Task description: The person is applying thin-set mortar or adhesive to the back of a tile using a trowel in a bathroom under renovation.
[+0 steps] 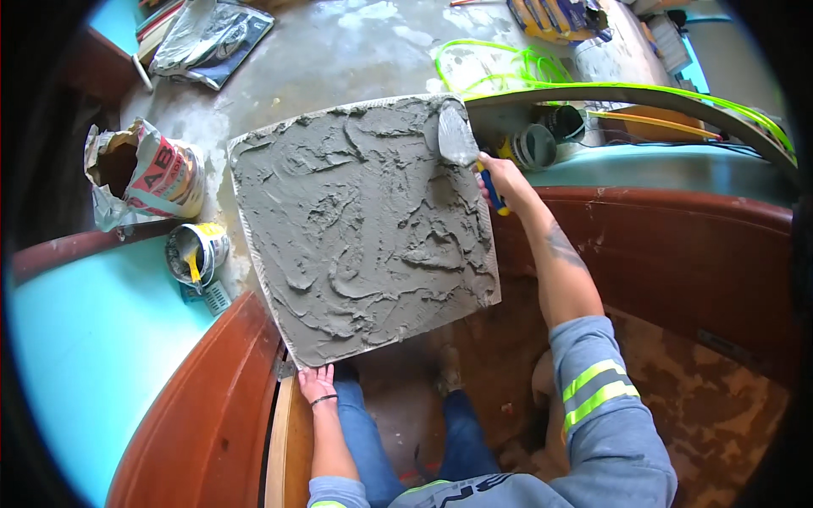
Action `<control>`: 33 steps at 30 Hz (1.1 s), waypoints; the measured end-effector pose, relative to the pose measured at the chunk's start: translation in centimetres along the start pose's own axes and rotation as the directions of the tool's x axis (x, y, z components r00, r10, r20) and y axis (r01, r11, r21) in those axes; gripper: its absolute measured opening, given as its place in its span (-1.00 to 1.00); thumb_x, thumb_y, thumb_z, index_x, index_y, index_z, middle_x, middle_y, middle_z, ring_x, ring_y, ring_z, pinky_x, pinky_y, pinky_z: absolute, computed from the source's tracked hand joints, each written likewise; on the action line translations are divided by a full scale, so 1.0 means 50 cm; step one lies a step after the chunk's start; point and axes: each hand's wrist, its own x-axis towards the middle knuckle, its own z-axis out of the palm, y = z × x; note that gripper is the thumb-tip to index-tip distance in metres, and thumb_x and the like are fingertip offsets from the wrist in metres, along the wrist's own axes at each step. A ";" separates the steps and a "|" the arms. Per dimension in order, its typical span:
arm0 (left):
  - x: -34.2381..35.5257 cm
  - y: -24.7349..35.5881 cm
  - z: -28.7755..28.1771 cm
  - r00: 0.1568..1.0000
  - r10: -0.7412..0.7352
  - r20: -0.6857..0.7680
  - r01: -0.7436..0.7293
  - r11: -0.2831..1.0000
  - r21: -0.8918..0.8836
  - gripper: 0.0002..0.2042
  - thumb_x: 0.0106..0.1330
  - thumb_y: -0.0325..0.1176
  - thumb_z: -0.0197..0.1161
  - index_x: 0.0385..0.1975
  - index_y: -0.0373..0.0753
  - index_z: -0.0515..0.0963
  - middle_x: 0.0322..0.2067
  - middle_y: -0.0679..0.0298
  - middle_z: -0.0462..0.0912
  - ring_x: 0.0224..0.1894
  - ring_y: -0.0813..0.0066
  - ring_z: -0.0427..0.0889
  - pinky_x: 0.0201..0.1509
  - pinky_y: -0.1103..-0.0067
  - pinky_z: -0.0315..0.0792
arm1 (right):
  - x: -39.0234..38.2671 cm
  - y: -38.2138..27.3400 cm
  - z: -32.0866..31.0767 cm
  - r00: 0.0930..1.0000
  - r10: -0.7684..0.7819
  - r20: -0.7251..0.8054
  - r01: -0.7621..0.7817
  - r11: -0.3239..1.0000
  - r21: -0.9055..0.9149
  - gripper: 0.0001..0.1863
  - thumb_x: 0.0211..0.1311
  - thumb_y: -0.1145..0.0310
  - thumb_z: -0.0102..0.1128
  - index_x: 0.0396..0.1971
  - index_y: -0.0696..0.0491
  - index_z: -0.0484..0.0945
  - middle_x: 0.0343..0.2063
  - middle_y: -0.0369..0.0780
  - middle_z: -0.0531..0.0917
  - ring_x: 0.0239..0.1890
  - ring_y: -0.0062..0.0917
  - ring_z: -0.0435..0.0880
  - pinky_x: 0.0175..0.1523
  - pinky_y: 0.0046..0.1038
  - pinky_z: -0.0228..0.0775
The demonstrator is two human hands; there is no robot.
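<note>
A large square tile (496,284), its back coated with wet grey mortar (339,220) in rough ridges, is tilted in front of me. My right hand (506,180) is closed round the blue and yellow handle of a trowel (457,137). The trowel's mortar-smeared blade lies against the coating at the tile's far right corner. At the near left corner, my left hand (317,383) holds the tile's edge. The parts of its fingers behind that edge are hidden.
Left of the tile stand an opened paper bag (161,173) and a small bucket (196,252) with a yellow-handled brush. Green hose (508,63) and a grey bucket (535,146) lie beyond at right. Brown door panels (195,415) flank me; a plastic bag (212,42) lies at far left.
</note>
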 end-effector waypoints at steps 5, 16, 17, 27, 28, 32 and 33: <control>0.012 -0.012 0.002 1.000 0.006 0.003 -0.006 1.000 0.014 -0.60 0.42 -0.27 -0.08 0.21 -0.14 0.09 0.13 0.09 0.33 0.14 0.10 0.38 0.14 0.16 0.35 | 0.013 0.018 0.085 0.980 -0.011 0.200 0.013 1.000 -0.011 -0.54 0.34 0.01 -0.19 -0.31 0.14 0.48 -0.64 -0.27 0.48 -0.64 -0.52 0.43 -0.51 -0.39 0.33; 0.004 0.002 0.001 1.000 0.004 -0.016 -0.004 1.000 0.013 -0.59 0.42 -0.32 -0.13 0.23 -0.18 0.05 0.17 0.05 0.26 0.19 0.01 0.32 0.14 0.14 0.35 | -0.122 0.155 0.055 0.988 0.137 -0.069 -0.130 0.987 0.095 -0.53 0.32 0.04 -0.20 -0.43 0.18 0.48 -0.49 0.03 0.60 -0.41 -0.03 0.59 -0.27 -0.17 0.44; 0.006 0.008 0.000 1.000 0.011 -0.018 -0.011 1.000 0.011 -0.59 0.42 -0.32 -0.13 0.23 -0.18 0.05 0.17 0.05 0.26 0.19 0.01 0.32 0.14 0.14 0.35 | -0.125 0.154 0.055 0.977 0.203 -0.072 -0.191 0.971 0.145 -0.52 0.32 0.05 -0.20 -0.46 0.19 0.47 -0.55 0.01 0.60 -0.51 -0.10 0.61 -0.36 -0.20 0.45; 0.010 -0.021 0.005 0.999 0.034 0.017 -0.034 0.999 0.017 -0.62 0.41 -0.28 -0.08 0.18 -0.18 0.11 0.09 0.07 0.37 0.10 0.07 0.42 0.09 0.16 0.41 | -0.038 0.167 -0.014 0.997 -0.031 -0.073 0.032 0.999 0.008 -0.52 0.32 0.09 -0.13 -0.59 0.21 0.43 -0.78 -0.17 0.48 -0.77 -0.47 0.47 -0.66 -0.37 0.31; 0.014 -0.011 -0.003 0.999 0.035 0.016 -0.035 0.999 0.030 -0.61 0.41 -0.28 -0.07 0.19 -0.17 0.10 0.09 0.07 0.36 0.10 0.07 0.42 0.10 0.16 0.40 | -0.065 0.208 -0.009 0.998 -0.057 -0.037 0.058 0.998 0.029 -0.52 0.31 0.08 -0.13 -0.60 0.20 0.43 -0.77 -0.18 0.46 -0.79 -0.51 0.44 -0.69 -0.39 0.28; 0.016 -0.006 -0.012 0.998 0.049 0.034 -0.050 0.998 0.039 -0.58 0.42 -0.28 -0.08 0.22 -0.17 0.07 0.11 0.06 0.34 0.10 0.05 0.41 0.08 0.16 0.42 | -0.174 0.289 0.024 0.955 -0.200 -0.218 0.089 0.897 -0.433 -0.54 0.27 0.01 -0.11 -0.37 0.13 0.55 -0.42 0.03 0.63 -0.33 -0.07 0.62 -0.22 -0.15 0.44; 0.012 -0.008 -0.006 0.998 0.049 0.037 -0.051 0.997 0.050 -0.57 0.42 -0.28 -0.09 0.23 -0.17 0.04 0.12 0.05 0.33 0.11 0.05 0.40 0.09 0.16 0.42 | -0.188 0.286 0.045 0.940 -0.191 -0.282 0.050 0.896 -0.440 -0.55 0.25 -0.03 -0.12 -0.25 0.04 0.57 -0.25 0.02 0.61 -0.09 0.03 0.50 0.01 -0.11 0.32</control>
